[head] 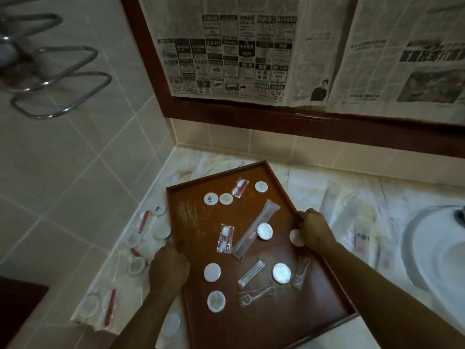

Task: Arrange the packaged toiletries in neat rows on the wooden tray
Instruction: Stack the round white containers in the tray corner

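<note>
We grip the tray by both long edges: left hand curled on its left rim, right hand clamped on its right rim. Packets lie scattered inside; the long sachet runs diagonally, nearer our right hand.

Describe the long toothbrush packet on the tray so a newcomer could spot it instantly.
Start at the wooden tray on the counter left of the sink. Near its centre, just left of the right hand, lies the toothbrush packet, running diagonally. It is the longest item there, a translucent sleeve among round white discs and short sachets.
</note>
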